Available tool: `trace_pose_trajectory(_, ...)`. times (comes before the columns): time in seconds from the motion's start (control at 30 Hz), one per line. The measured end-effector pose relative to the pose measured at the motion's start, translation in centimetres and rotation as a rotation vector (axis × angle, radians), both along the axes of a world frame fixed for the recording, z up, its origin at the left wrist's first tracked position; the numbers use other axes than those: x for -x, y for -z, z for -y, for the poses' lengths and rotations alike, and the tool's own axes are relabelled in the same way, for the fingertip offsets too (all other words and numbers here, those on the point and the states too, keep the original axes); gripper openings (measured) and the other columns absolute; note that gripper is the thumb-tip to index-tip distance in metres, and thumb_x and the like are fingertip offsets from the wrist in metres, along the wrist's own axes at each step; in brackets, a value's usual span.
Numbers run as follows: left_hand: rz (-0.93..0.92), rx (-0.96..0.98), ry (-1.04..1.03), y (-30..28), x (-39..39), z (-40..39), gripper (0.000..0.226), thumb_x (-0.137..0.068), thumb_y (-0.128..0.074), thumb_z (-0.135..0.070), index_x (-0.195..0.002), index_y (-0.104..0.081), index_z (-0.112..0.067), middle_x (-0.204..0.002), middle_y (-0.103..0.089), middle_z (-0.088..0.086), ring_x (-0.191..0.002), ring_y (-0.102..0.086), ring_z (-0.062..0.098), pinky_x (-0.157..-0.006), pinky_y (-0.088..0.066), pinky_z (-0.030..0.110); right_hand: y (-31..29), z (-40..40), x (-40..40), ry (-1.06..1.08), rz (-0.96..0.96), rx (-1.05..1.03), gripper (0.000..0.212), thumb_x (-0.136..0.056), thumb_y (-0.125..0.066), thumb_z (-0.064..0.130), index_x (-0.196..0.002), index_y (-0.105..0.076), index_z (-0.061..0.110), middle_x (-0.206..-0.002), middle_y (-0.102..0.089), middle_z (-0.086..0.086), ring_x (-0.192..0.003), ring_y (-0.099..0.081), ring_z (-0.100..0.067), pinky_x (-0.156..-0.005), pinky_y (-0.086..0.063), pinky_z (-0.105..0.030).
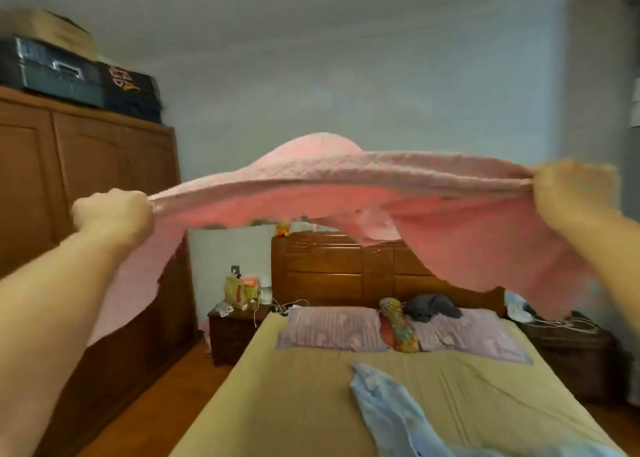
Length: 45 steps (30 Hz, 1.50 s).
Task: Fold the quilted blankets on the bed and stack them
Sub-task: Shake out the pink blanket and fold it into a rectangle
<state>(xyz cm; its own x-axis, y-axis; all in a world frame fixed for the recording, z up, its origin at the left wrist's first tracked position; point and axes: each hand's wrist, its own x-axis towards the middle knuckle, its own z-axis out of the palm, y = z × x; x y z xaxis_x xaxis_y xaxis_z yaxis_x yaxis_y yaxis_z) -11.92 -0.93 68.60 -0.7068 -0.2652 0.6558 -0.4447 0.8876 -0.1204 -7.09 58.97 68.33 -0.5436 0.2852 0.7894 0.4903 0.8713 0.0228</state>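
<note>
The pink blanket (pixel 346 169) is in the air across the middle of the frame, billowing up in a dome at centre, with its far part hanging down toward the headboard (pixel 346 269) and a flap drooping at lower left of it. The left hand (pixel 114 217), at mid left, is a fist with fingers curled round one edge; the right hand (pixel 571 186), at mid right, grips the opposite edge, though blur hides how its fingers lie. Both arms reach forward.

A blue blanket (pixel 388 408) lies crumpled on the bed (pixel 294 404) at lower centre-right, not yet folded. Two pillows (pixel 332 328) and a grey bundle (pixel 433 306) sit at the head of the bed, and a nightstand (pixel 235 332) crowded with small items stands at its left.

Judging from this, the shake-out could go wrong in a few ways: the cloth may settle on top of the blue one and tangle them; the drooping left flap could sweep the nightstand clutter; and an uneven pull, one hand higher than the other, would land it skewed, so the first fold comes out crooked
</note>
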Motion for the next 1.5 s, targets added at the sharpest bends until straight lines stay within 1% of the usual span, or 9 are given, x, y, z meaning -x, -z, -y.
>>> trace_pose_trajectory(0.1, 0.073, 0.075, 0.144, 11.2, -3.2, 2.5, 0.029, -0.094, -0.048, -0.031, -0.116, -0.067, -0.030, -0.111, -0.072, 0.000, -0.097, -0.071, 0.026, -0.075, -0.050, 0.033, 8.8, -1.5, -5.4, 0.035, -0.072, -0.175, 0.006, -0.082, -0.062, 0.007, -0.085, -0.066, 0.005, -0.073, -0.057, -0.022, -0.067, -0.063, -0.040, -0.070, -0.041, -0.044)
trace_pose_trajectory(0.37, 0.678, 0.040, 0.379, 42.0, -16.7, 7.3, 0.040, -0.101, -0.040, -0.028, -0.140, -0.046, -0.034, -0.123, -0.067, -0.003, -0.108, -0.068, 0.021, -0.081, -0.053, 0.033, 40.6, -0.9, -22.3, 0.032, 0.955, -0.063, 0.018, -0.090, -0.059, 0.034, -0.107, -0.063, 0.036, -0.102, -0.068, 0.004, -0.088, -0.070, -0.018, -0.077, -0.055, -0.036)
trace_pose_trajectory(0.5, 0.753, -0.086, 0.448, 47.6, -24.0, 7.1, 0.020, -0.093, -0.052, -0.018, -0.110, -0.062, -0.019, -0.103, -0.069, 0.008, -0.090, -0.071, 0.028, -0.068, -0.053, 0.034, 50.3, -0.1, -31.2, -0.161, 0.780, 0.047, 0.050, -0.020, -0.092, 0.002, -0.062, -0.065, 0.011, -0.058, -0.050, -0.014, -0.037, -0.051, -0.034, -0.044, -0.035, -0.033)
trace_pose_trajectory(0.63, 0.818, -0.185, 0.486, 55.3, -27.9, 8.8, 0.048, -0.029, -0.088, 0.001, -0.064, -0.059, -0.010, -0.062, -0.050, 0.017, -0.037, -0.053, 0.034, -0.035, -0.038, 0.031, 54.4, 1.3, -38.0, -0.186, 0.865, 0.011, 0.031, -0.043, -0.078, 0.007, -0.071, -0.064, 0.013, -0.081, -0.043, -0.017, -0.059, -0.053, -0.038, -0.051, -0.041, -0.045)
trace_pose_trajectory(0.93, 0.886, -0.115, 0.517, 60.2, -36.8, 2.5, 0.050, -0.017, -0.091, 0.004, -0.052, -0.060, -0.014, -0.067, -0.050, 0.015, -0.039, -0.048, 0.033, -0.032, -0.038, 0.034, 56.4, 1.0, -47.3, -0.206, 1.063, 0.257, 0.052, -0.019, -0.086, 0.003, -0.066, -0.067, 0.016, -0.077, -0.046, -0.009, -0.059, -0.051, -0.034, -0.041, -0.030, -0.033)
trace_pose_trajectory(1.07, 1.049, 0.001, 0.442, 60.2, -40.3, 0.2, 0.036, -0.050, -0.087, -0.006, -0.079, -0.073, -0.021, -0.077, -0.058, 0.006, -0.056, -0.062, 0.028, -0.042, -0.047, 0.037, 59.0, 0.8, -50.7, -0.292, 1.175, 0.335, 0.047, -0.026, -0.089, 0.012, -0.063, -0.062, 0.021, -0.076, -0.049, -0.004, -0.059, -0.054, -0.027, -0.047, -0.024, -0.033)
trace_pose_trajectory(1.2, 1.030, -0.049, 0.443, 61.7, -43.8, 0.5, 0.056, -0.032, -0.089, 0.002, -0.082, -0.073, -0.017, -0.066, -0.054, 0.003, -0.045, -0.058, 0.024, -0.034, -0.042, 0.033, 60.4, -0.1, -54.8, -0.344, 1.465, 0.178, 0.026, -0.093, -0.058, 0.029, -0.118, -0.063, 0.028, -0.122, -0.057, -0.006, -0.112, -0.062, -0.029, -0.086, -0.050, -0.036)
trace_pose_trajectory(1.33, 1.033, -0.019, 0.343, 61.5, -47.9, 0.9, 0.038, -0.083, -0.067, -0.021, -0.120, -0.063, -0.026, -0.103, -0.063, -0.001, -0.092, -0.067, 0.020, -0.067, -0.056, 0.035, 62.6, -0.8, -57.6, -0.259, 1.298, 0.325, 0.036, -0.046, -0.082, 0.014, -0.074, -0.060, 0.016, -0.067, -0.053, -0.010, -0.050, -0.059, -0.033, -0.034, -0.044, -0.040)
trace_pose_trajectory(1.5, 1.062, -0.108, 0.303, 61.3, -51.1, -0.5, 0.037, -0.075, -0.074, -0.019, -0.108, -0.057, -0.023, -0.095, -0.060, -0.005, -0.086, -0.065, 0.018, -0.058, -0.036, 0.029, 63.0, 1.0, -58.6, -0.226, 1.165, 0.422, 0.058, -0.020, -0.084, -0.005, -0.068, -0.054, 0.010, -0.073, -0.046, -0.011, -0.059, -0.048, -0.035, -0.046, -0.023, -0.035)
